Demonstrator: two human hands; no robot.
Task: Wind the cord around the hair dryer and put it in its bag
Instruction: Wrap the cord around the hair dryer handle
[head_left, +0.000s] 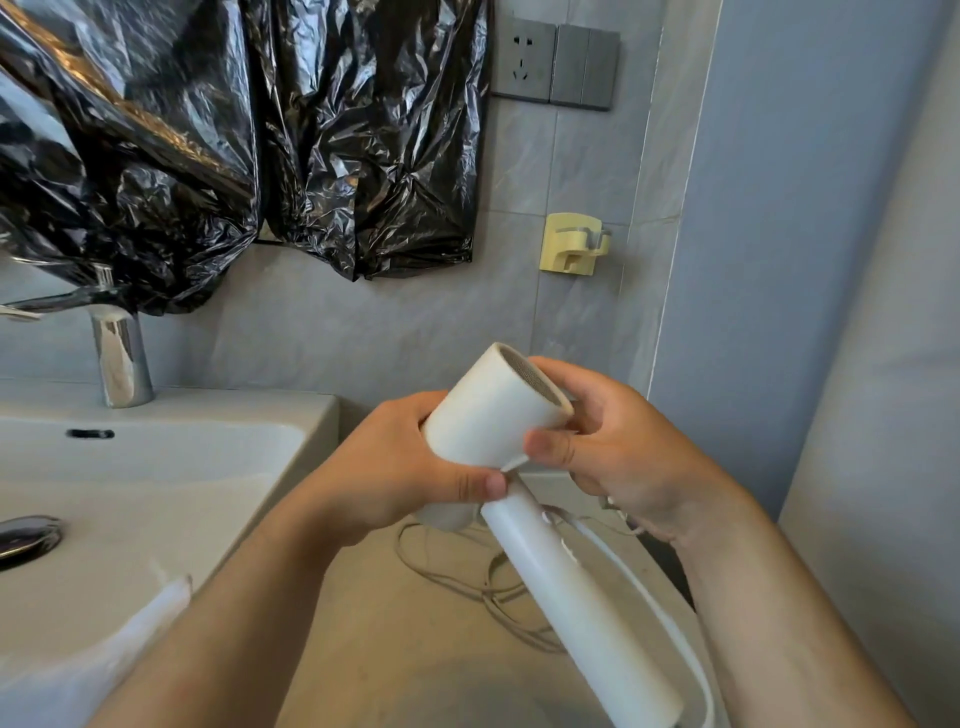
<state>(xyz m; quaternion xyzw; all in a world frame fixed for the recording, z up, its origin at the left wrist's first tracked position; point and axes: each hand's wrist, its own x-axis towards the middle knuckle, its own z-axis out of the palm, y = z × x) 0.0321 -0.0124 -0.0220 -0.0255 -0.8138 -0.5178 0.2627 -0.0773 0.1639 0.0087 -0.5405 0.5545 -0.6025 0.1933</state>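
— Where is the dryer (498, 421) held?

— It is held in the air by both hands, to the right of the sink (156, 467). Its barrel is clasped from the left by the left hand (395, 467), whose thumb is laid just under the barrel where the handle (576, 608) begins. The grilled end is pointed up and to the right.

— And the right hand (618, 447)?

— Its grip is closed on that grilled end: the thumb is pressed on the near rim, the fingers are curled round the far side. Something thin is also pinched low in the same palm, though what it is cannot be told.

— How is the handle placed?

— It is slanted down and to the right from both grips, towards the lower edge of the view.

— The cord (670, 618)?

— A white length is seen running along the right side of the handle, below the right grip. Further loops (483, 587) are left lying loose on the floor beneath the hands, not wound on.

— Anything above the grips?

— Black plastic (363, 145) is hung on the wall above the left hand, a yellow holder (571, 244) is fixed above the right, and a tap (119, 353) is stood far left.
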